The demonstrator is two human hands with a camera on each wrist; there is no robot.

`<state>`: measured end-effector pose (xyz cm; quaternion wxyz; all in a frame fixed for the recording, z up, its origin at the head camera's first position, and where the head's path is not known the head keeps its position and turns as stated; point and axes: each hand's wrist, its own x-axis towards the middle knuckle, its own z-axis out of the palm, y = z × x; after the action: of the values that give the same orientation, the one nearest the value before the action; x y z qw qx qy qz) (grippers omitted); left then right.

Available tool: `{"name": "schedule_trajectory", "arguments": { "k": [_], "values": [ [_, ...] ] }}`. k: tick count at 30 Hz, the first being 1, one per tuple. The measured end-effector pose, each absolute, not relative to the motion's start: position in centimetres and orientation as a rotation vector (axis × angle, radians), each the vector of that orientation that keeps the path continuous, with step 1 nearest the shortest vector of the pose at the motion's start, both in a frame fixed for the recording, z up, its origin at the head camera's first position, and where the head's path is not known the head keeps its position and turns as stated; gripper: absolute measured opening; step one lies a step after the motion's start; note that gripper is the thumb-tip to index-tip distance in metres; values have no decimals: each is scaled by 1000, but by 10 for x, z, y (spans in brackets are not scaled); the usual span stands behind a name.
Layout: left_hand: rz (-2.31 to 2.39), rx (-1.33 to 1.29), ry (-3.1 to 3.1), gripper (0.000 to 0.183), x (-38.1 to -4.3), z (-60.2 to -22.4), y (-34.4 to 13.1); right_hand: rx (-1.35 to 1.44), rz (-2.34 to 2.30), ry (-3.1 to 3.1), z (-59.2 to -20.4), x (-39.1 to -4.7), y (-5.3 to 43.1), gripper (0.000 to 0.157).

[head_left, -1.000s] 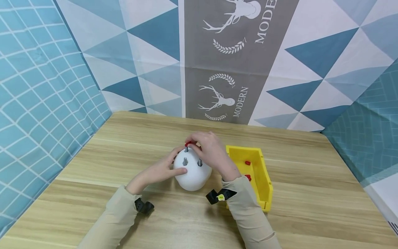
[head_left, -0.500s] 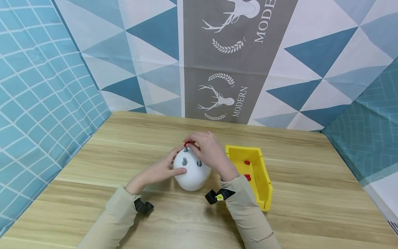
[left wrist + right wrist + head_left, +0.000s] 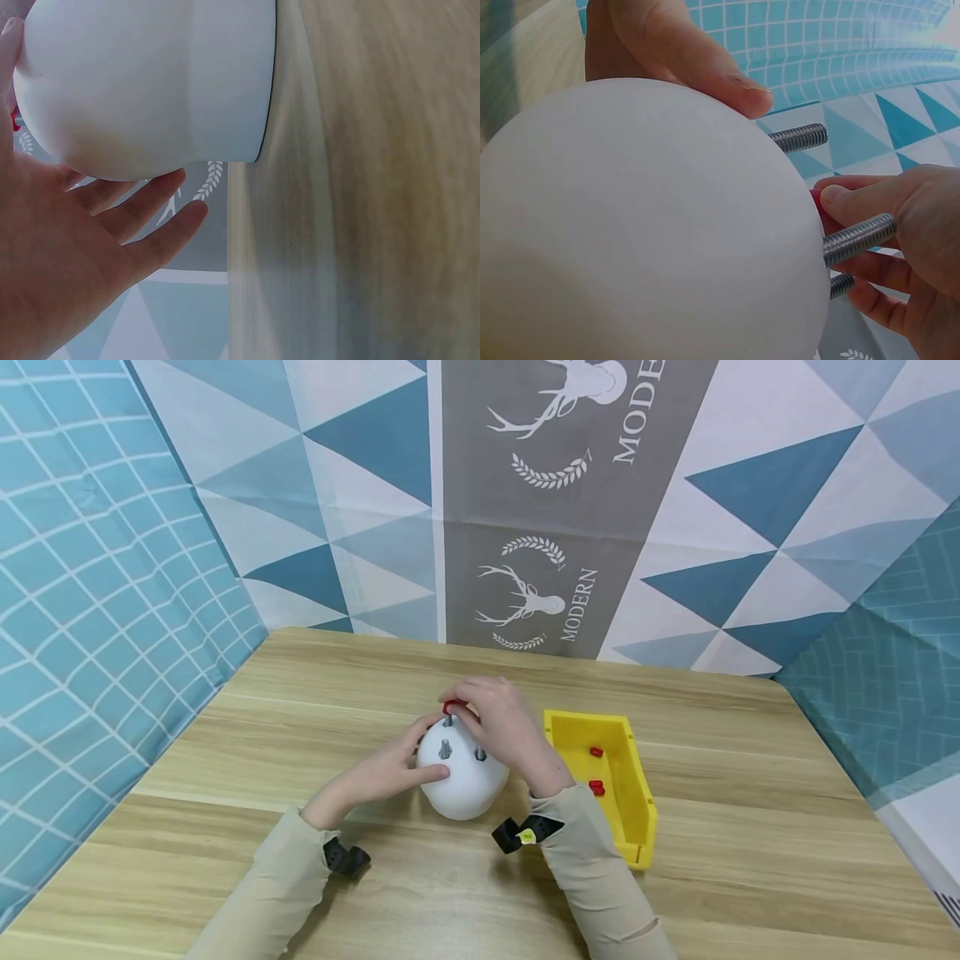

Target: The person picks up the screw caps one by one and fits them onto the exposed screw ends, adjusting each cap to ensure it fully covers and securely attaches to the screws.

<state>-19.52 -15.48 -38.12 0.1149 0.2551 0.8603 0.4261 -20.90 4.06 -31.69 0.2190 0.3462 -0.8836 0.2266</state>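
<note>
A white dome-shaped body [image 3: 465,789] stands on the table, with several threaded metal rods [image 3: 859,238] sticking out of its top. My left hand [image 3: 386,772] holds its left side, thumb [image 3: 727,86] on the near face and fingers [image 3: 150,206] spread along the far side. My right hand [image 3: 502,718] reaches over the dome and pinches a small red piece [image 3: 448,706] between thumb and fingertips, at the tip of the far-left rod [image 3: 448,721]. Most of that piece is hidden by the fingers, in the right wrist view too.
Just right of the dome a yellow bin [image 3: 637,793] sits on the wooden table [image 3: 750,827]. Inside it lie a few small red pieces [image 3: 596,752], and the right forearm crosses its near-left corner. Patterned cloth walls [image 3: 360,468] close off the back and sides.
The right fingers have shifted slightly left, and the red piece shows a different, narrower outline between them. The left hand and the dome have stayed in place.
</note>
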Motion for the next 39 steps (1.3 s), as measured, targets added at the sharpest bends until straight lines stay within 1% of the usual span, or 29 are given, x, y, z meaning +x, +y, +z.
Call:
{"name": "schedule_trajectory", "arguments": {
  "k": [19, 26, 39],
  "values": [
    [1273, 758, 2501, 76, -195, -380, -155, 951, 651, -2453, -319, -210, 38, 15],
    [1255, 759, 2517, 77, -195, -380, -154, 961, 658, -2440, -319, -211, 39, 10],
    [1250, 755, 2517, 78, -195, -380, -155, 986, 660, -2423, -319, -212, 39, 9]
  ]
}}
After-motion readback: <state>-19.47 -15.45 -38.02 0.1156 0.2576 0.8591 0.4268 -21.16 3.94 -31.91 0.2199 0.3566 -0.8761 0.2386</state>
